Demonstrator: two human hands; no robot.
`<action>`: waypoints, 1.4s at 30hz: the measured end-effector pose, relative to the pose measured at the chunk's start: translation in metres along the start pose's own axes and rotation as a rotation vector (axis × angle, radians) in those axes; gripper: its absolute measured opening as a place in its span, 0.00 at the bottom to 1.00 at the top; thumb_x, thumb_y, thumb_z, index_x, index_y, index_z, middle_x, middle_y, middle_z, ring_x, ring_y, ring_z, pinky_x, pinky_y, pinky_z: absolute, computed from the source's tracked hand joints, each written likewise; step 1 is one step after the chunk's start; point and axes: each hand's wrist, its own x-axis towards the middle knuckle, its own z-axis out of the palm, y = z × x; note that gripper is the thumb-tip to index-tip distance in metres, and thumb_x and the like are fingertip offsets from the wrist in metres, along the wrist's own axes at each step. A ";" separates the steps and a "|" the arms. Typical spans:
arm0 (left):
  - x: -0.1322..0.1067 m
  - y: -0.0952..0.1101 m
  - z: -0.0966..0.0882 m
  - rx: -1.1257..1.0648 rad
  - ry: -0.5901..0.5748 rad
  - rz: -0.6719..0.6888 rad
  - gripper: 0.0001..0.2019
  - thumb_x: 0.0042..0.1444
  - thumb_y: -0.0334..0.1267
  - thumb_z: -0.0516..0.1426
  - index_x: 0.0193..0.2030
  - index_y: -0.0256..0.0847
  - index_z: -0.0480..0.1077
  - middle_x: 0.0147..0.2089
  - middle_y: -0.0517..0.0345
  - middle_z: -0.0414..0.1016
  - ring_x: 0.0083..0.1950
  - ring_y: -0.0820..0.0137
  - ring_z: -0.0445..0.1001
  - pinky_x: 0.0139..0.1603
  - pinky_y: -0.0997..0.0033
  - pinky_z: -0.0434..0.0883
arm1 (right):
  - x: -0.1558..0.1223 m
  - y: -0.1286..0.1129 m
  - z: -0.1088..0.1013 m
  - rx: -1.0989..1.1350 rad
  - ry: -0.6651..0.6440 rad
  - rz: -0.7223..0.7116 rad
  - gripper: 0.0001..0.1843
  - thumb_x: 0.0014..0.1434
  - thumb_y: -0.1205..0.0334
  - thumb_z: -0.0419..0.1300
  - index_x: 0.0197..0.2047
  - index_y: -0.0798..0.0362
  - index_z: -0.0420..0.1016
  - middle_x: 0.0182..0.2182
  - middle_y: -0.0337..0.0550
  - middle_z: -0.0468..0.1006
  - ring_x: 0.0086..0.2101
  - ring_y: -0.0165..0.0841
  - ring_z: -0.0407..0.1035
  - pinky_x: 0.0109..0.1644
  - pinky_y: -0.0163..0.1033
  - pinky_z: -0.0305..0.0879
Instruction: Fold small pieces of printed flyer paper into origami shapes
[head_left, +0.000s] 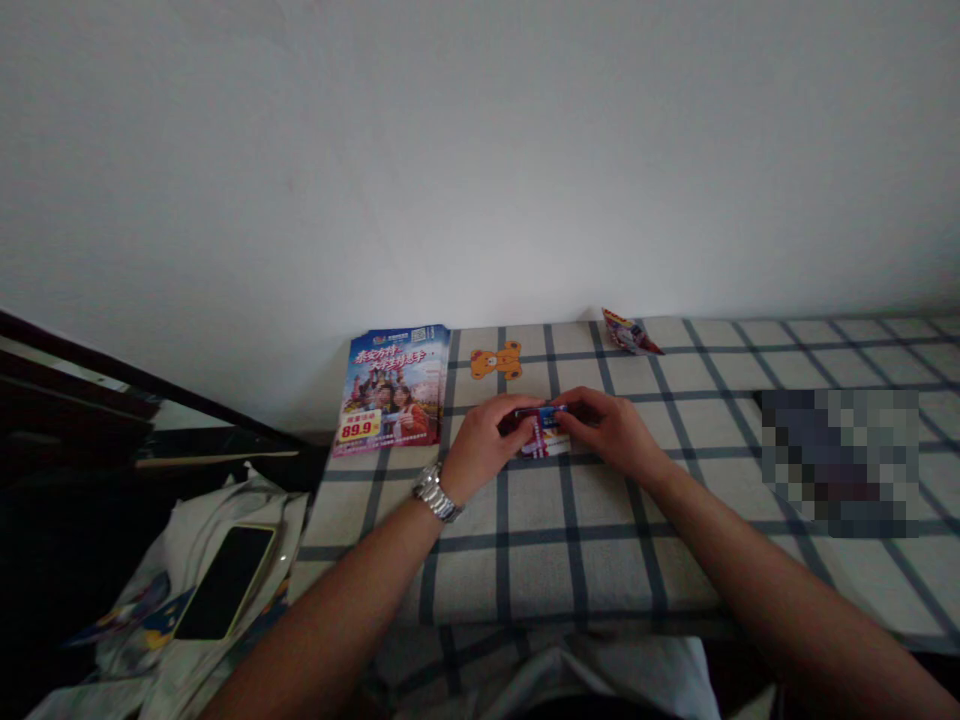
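Note:
Both my hands meet over a small folded piece of colourful printed paper [545,428] lying on the checked tablecloth [585,540]. My left hand [484,445], with a metal watch on the wrist, pinches the paper's left side. The fingers of my right hand [611,428] are closed on its right side. The paper is partly hidden under my fingers.
A stack of colourful flyers [392,388] lies at the table's far left corner. An orange bear-shaped cutout [496,361] and a folded paper shape [631,333] sit near the wall. A phone [225,582] rests on cloth at lower left. A blurred patch [840,460] is on the right.

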 end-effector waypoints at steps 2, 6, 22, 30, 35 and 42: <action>-0.001 -0.002 0.001 0.024 0.018 -0.012 0.12 0.66 0.33 0.60 0.55 0.46 0.76 0.53 0.58 0.82 0.51 0.66 0.80 0.55 0.63 0.77 | 0.000 0.001 0.000 0.000 0.007 -0.001 0.12 0.64 0.54 0.64 0.47 0.50 0.80 0.36 0.43 0.86 0.37 0.37 0.81 0.41 0.40 0.77; -0.001 -0.006 0.001 0.086 0.064 0.023 0.14 0.66 0.35 0.61 0.58 0.47 0.73 0.55 0.56 0.79 0.51 0.66 0.79 0.56 0.62 0.77 | 0.001 0.005 0.001 -0.008 0.048 0.021 0.12 0.63 0.54 0.66 0.46 0.50 0.79 0.36 0.43 0.86 0.35 0.37 0.81 0.40 0.40 0.78; 0.001 -0.008 0.001 0.349 -0.023 0.170 0.09 0.64 0.31 0.62 0.49 0.46 0.78 0.55 0.56 0.77 0.57 0.61 0.74 0.63 0.52 0.71 | 0.005 0.009 -0.004 -0.470 0.124 -0.258 0.07 0.64 0.63 0.67 0.46 0.50 0.82 0.39 0.46 0.81 0.42 0.42 0.75 0.49 0.47 0.71; 0.000 -0.006 0.001 0.405 -0.031 0.147 0.09 0.65 0.34 0.62 0.51 0.47 0.79 0.56 0.58 0.79 0.56 0.62 0.75 0.62 0.52 0.71 | 0.005 0.016 -0.003 -0.526 0.106 -0.334 0.09 0.64 0.61 0.68 0.48 0.49 0.82 0.43 0.48 0.78 0.45 0.44 0.72 0.52 0.52 0.72; -0.001 -0.004 0.002 0.486 0.002 0.147 0.10 0.68 0.39 0.60 0.53 0.48 0.80 0.55 0.57 0.79 0.56 0.60 0.73 0.62 0.48 0.70 | 0.004 0.012 -0.001 -0.500 0.050 -0.402 0.07 0.66 0.61 0.66 0.48 0.49 0.81 0.44 0.48 0.79 0.46 0.44 0.72 0.52 0.52 0.72; -0.003 -0.002 0.002 0.582 0.028 0.108 0.15 0.67 0.40 0.60 0.59 0.49 0.76 0.57 0.55 0.76 0.58 0.57 0.70 0.62 0.47 0.68 | 0.004 0.013 -0.001 -0.491 0.037 -0.450 0.09 0.66 0.60 0.65 0.49 0.49 0.81 0.47 0.49 0.81 0.48 0.44 0.73 0.54 0.54 0.73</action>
